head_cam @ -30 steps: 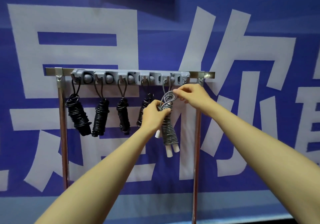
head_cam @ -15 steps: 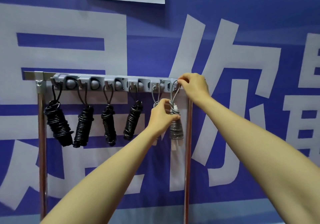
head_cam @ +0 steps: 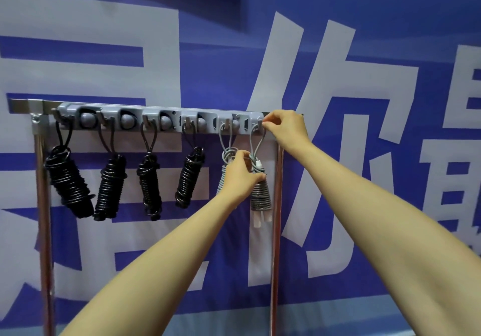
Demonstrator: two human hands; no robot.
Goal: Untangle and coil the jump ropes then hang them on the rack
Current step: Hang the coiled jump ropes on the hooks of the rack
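A second ago the right hand (head_cam: 285, 127) holds the loop (head_cam: 256, 145) of the grey jump rope (head_cam: 261, 195) low, under the fifth hook; now it has carried that loop up and sideways to the last hook (head_cam: 256, 127) at the right end of the rack (head_cam: 109, 110), where thumb and fingertips pinch the top of the loop against the hook. The left hand (head_cam: 240, 177) has risen with it and grips the upper turns of the bundle, fingers curled round them, taking its weight. The loop looks draped over the hook, though the fingers hide whether it is fully seated. If it is, this is probably the closing step: four black ropes (head_cam: 68, 179) and a second grey rope (head_cam: 226, 153) already hang from the other hooks, so only letting go remains. The rope in hand is wound into a tight grey spiral that widens downward, with two white handles (head_cam: 261, 219) poking out below, and it hangs just beside the rack's right post (head_cam: 276, 231), touching its grey neighbour behind the left hand
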